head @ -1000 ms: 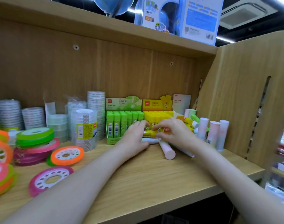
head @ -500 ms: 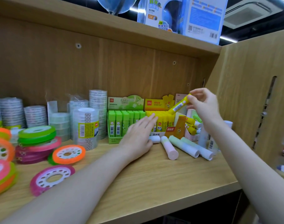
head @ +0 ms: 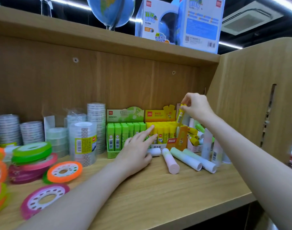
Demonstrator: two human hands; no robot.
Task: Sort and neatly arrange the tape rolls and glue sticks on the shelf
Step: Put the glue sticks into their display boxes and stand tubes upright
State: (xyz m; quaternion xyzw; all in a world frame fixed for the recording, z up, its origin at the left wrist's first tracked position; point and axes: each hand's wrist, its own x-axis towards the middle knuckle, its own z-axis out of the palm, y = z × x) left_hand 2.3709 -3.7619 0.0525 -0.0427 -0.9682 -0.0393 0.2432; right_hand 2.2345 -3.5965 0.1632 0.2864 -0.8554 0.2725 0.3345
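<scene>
Yellow glue stick up in the air, nearly upright, just over the right end of the yellow box. Pinched at its top by the right hand, fingers curled round it. Looks ready to go down into the box with the other yellow sticks. Left hand flat and loose, holding nothing, fingertips touching the front yellow sticks.

Green box beside it, full and tidy already. Still lying loose in front: pastel glue sticks on their sides, a few more standing by the right wall. More yellow sticks heaped in a small box at the right.

Clear tape rolls stacked at the back left, fairly neat. Bright tape rolls scattered flat on the shelf, not sorted yet. Plenty left to do.
</scene>
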